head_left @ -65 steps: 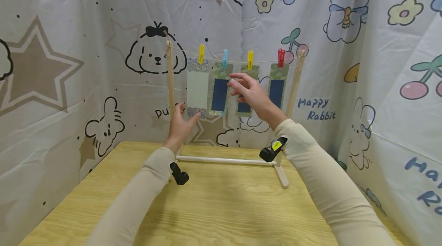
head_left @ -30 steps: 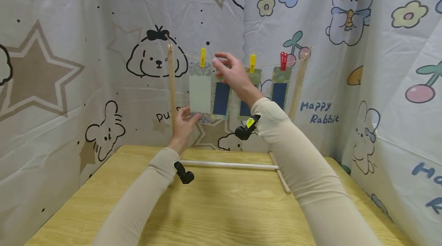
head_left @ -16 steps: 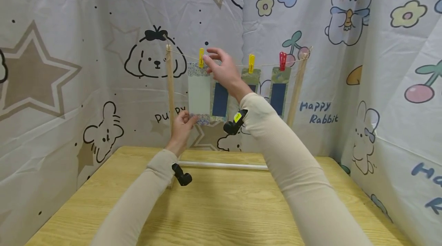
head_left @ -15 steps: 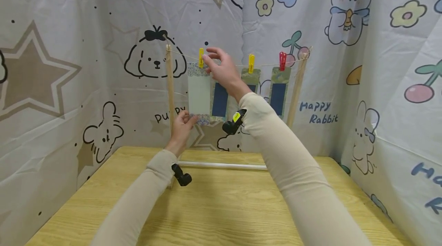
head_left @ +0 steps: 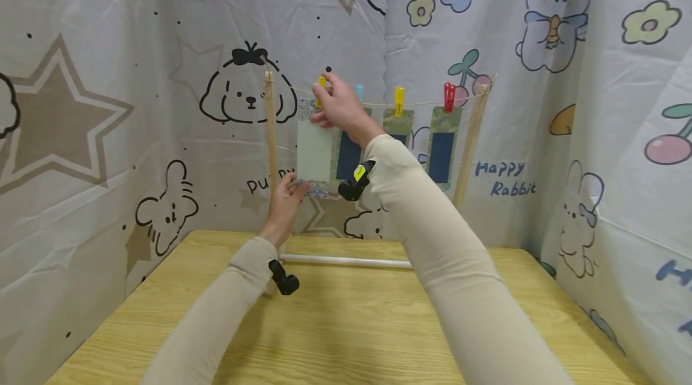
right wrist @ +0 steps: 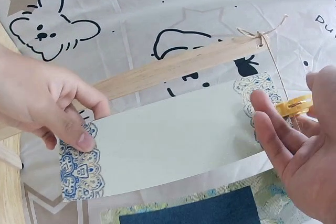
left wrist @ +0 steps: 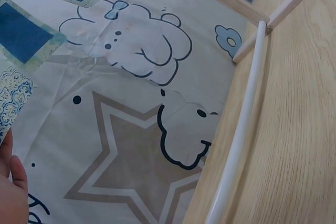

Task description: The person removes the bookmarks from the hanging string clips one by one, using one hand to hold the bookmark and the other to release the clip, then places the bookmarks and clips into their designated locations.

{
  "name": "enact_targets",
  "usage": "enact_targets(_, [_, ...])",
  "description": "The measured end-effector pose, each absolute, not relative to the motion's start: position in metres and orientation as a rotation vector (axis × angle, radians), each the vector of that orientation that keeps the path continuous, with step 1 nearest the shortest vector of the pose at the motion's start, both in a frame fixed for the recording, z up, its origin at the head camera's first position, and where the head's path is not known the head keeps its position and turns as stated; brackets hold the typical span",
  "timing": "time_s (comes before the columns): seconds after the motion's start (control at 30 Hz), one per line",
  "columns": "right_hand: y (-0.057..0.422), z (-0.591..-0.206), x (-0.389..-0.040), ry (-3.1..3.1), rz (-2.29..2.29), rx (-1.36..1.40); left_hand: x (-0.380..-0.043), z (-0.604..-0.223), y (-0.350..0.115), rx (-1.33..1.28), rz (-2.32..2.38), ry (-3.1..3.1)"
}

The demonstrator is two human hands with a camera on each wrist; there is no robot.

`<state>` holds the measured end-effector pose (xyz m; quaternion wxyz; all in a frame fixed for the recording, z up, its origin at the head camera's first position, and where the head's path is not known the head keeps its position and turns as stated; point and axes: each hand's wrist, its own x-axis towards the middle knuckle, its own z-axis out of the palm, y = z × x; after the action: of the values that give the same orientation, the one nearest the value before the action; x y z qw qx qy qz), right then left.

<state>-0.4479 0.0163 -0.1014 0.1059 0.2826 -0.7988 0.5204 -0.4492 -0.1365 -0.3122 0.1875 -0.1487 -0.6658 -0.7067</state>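
A pale green paper card with blue patterned ends hangs from a string under a yellow clothespin. My left hand pinches the card's lower left corner, thumb in front; in the right wrist view its thumb lies over the patterned band. My right hand is up at the string, thumb and finger on either side of the clothespin's handles, its other fingers reaching over the card's patterned top. Right of it hang several green-bordered cards with dark blue centres, one under a second yellow clothespin.
The string runs between two wooden posts, left and right. A white rod joins them low over the wooden table. A light blue clothespin and a red one hold other cards. Printed curtains surround the table.
My right hand has moved left along the string, past the light blue clothespin to the first yellow one. My left hand has closed on the card's lower corner.
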Motion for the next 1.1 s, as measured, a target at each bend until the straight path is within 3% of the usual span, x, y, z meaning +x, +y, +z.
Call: enact_targets(1.1, [0.0080, -0.1038, -0.4552, -2.051, 1.875, 0.601, -0.4524, -0.3127, -0.1459, -0.516, -2.000, -1.755])
